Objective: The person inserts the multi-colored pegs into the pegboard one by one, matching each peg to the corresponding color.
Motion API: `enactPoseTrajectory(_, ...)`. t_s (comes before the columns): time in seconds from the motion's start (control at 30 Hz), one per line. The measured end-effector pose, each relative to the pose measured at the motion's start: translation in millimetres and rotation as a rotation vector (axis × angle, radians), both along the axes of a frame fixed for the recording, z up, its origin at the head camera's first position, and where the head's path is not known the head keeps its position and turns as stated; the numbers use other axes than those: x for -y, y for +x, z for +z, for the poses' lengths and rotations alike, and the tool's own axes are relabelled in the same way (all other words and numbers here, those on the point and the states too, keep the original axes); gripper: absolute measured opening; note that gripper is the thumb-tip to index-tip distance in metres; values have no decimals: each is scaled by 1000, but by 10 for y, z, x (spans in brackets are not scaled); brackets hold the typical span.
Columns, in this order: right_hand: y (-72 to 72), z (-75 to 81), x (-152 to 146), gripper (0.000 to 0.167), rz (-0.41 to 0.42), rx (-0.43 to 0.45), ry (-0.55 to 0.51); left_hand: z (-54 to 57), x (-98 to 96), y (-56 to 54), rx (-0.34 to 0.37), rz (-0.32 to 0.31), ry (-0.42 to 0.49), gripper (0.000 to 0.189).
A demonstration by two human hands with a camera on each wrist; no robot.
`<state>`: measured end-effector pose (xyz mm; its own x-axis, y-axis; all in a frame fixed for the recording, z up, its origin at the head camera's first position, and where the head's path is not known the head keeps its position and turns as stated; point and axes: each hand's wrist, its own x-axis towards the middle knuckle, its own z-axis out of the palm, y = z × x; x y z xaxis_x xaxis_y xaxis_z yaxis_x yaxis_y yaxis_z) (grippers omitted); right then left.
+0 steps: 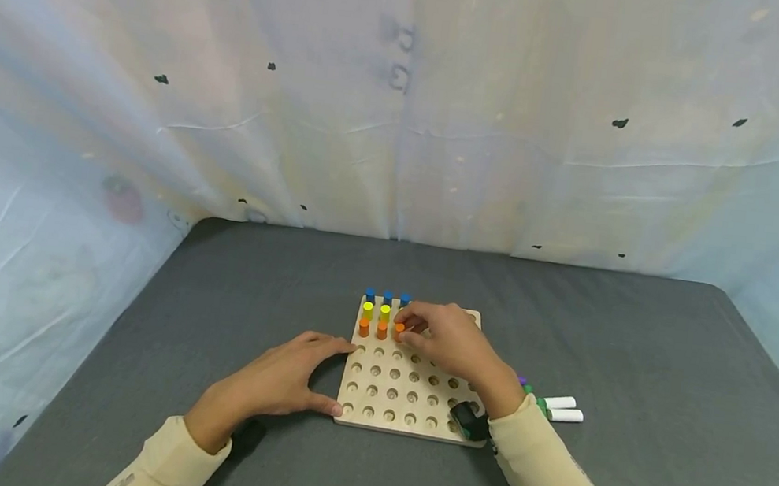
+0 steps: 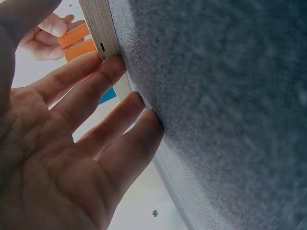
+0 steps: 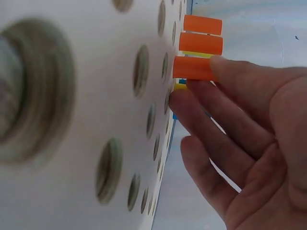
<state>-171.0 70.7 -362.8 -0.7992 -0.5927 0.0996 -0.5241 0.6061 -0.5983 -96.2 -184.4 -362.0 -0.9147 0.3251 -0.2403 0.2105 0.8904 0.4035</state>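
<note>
A wooden pegboard (image 1: 403, 385) with rows of round holes lies on the grey table. My right hand (image 1: 452, 341) pinches an orange peg (image 3: 194, 68) between thumb and fingers; the peg stands upright at the board, third in the orange row. Two other orange pegs (image 1: 382, 330) stand left of it. Behind them come yellow pegs (image 1: 385, 313), then blue pegs (image 1: 387, 298), partly covered by the right hand. Along the board's left side, my left hand (image 1: 283, 374) rests with straight fingers at the edge (image 2: 98, 28) and its thumb near the front left corner.
White pegs (image 1: 565, 415) lie on the table (image 1: 662, 430) right of the board, with green and purple ones partly hidden by the right forearm. A black wrist camera (image 1: 466, 421) overlaps the board's front right corner. A pale sheet (image 1: 469, 164) hangs behind the table.
</note>
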Motion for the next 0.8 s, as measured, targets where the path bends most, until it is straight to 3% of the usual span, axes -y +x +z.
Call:
enactPoseTrajectory(0.33,96,41,-182,29,25,-13,26,0,2,-20,17,23,-15,83)
enactPoseTrajectory(0.47,168,21,-438,27,14,-36,24,6,9,-23,9,24,-11,83)
enactPoseTrajectory(0.8,334,-11,-1186,27,-85,16,56,19,27,-27,-9,17,-17,83)
